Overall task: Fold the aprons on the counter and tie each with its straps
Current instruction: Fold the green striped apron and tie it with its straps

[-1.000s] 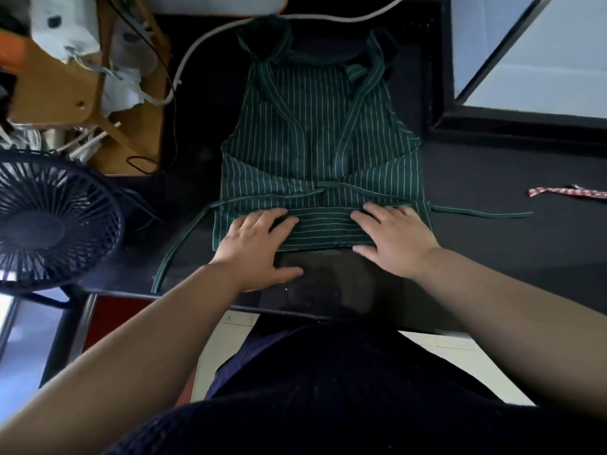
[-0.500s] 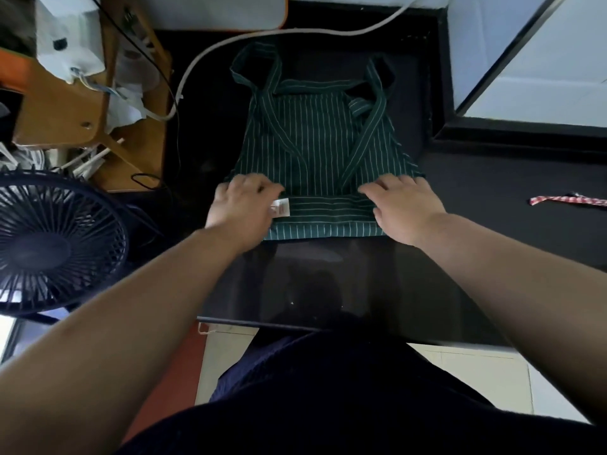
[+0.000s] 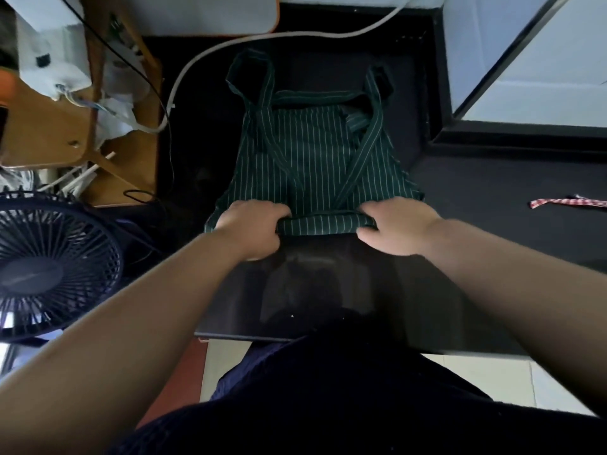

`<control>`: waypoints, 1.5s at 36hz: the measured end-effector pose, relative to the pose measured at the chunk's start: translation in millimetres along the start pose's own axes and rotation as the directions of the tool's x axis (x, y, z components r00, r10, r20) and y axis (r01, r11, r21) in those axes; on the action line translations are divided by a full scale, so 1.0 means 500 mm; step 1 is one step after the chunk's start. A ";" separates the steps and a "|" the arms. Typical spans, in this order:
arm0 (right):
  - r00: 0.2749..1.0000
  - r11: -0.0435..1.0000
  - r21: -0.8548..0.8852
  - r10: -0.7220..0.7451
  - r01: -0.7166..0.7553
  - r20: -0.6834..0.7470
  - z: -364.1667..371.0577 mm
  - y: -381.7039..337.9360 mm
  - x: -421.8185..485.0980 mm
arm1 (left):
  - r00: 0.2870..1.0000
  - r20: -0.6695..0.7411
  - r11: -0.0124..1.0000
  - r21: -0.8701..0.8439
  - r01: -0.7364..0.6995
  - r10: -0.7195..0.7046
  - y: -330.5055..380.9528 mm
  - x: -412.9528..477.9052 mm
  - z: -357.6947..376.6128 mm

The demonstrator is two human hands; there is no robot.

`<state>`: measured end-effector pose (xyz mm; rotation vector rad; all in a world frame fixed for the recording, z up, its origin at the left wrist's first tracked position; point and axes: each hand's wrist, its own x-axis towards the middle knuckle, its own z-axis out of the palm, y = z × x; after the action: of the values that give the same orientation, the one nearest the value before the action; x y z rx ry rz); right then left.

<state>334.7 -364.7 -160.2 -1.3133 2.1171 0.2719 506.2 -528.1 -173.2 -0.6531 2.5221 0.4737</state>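
A dark green apron with thin white stripes lies flat on the black counter, its neck loop and straps toward the far edge. Its near end is rolled into a narrow band across the front. My left hand grips the left end of that roll, fingers curled round it. My right hand grips the right end the same way. Two straps run diagonally over the apron toward the roll.
A red-and-white checked strap lies at the far right of the counter. A black fan stands at the left. A wooden stand with white devices sits behind it, and a white cable curves past the apron's top.
Both hands moved away from me, rolling the apron's near end further up. The roll is now narrower and gripped, where earlier my fingers lay flat on the fold.
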 end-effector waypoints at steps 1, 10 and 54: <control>0.999 0.999 0.041 0.001 -0.003 0.041 -0.021 0.002 0.003 | 0.998 0.064 0.999 -0.049 0.020 -0.017 0.001 0.006 -0.018; 0.994 0.980 -0.182 0.067 -0.082 -0.088 -0.002 0.010 0.042 | 0.994 -0.104 0.963 0.265 0.050 -0.023 -0.014 0.029 -0.005; 0.957 0.937 -0.196 0.289 -0.290 -0.038 0.036 0.042 0.009 | 0.983 -0.182 0.952 0.301 0.048 0.008 0.024 -0.008 0.057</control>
<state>322.5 -349.1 -180.0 -1.1048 2.3381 0.6181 513.2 -504.2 -192.1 -0.6250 2.6768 0.0114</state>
